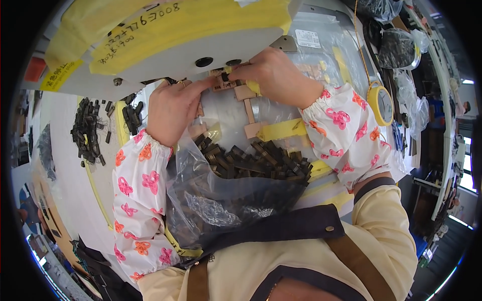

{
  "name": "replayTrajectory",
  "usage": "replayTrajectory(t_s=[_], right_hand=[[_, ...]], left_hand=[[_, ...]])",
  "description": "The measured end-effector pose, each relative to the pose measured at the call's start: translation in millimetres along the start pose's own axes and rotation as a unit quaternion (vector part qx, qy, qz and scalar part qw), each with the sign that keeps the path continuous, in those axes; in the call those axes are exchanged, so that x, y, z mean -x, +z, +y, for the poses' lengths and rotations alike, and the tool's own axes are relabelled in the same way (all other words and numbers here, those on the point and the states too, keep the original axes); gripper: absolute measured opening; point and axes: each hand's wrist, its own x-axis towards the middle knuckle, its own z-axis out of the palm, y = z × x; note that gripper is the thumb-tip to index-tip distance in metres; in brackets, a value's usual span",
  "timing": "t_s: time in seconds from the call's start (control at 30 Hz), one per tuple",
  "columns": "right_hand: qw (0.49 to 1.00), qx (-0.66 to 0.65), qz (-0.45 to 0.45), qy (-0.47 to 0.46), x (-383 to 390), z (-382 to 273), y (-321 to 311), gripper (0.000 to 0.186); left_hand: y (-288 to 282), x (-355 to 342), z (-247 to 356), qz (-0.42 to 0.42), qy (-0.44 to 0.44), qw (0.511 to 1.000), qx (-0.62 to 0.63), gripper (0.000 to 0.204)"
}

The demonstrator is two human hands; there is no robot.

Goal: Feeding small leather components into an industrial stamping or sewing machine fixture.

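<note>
My left hand (171,108) reaches under the machine's overhanging head, fingers bent, index fingertip against a tan leather piece (219,86) with a small dark part (225,76) on it. My right hand (281,80) comes from the right, fingers closed at that dark part; whether it grips it is unclear. More tan strips (249,113) lie below on the plate, with yellow tape (281,129). A clear plastic bag (226,200) full of dark narrow pieces (266,163) lies between my forearms.
A pale machine head (170,55) with yellow tape overhangs my hands. Loose dark pieces (89,130) lie in piles at left. A yellow tape roll (377,105) hangs on a cord at right, beside plastic-wrapped items (401,50).
</note>
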Motion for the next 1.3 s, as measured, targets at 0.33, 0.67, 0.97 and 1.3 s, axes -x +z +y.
replayTrajectory(t_s=[0.33,0.67,0.97,1.3], right_hand=[[1.000,-0.007,-0.016,-0.011,0,4,2,0.018],[0.999,0.025,-0.005,-0.025,-3,11,2,0.019],[0.998,0.039,-0.025,-0.032,-4,10,-1,0.021],[0.997,0.062,-0.036,-0.011,-3,11,2,0.024]], left_hand=[[-2,0,-1,-0.020,-0.017,0.999,0.031,0.026],[4,-3,-12,-0.023,-0.012,1.000,0.006,0.027],[5,-3,-13,-0.007,0.011,1.000,0.016,0.027],[4,-1,-16,-0.025,-0.022,0.999,0.040,0.025]])
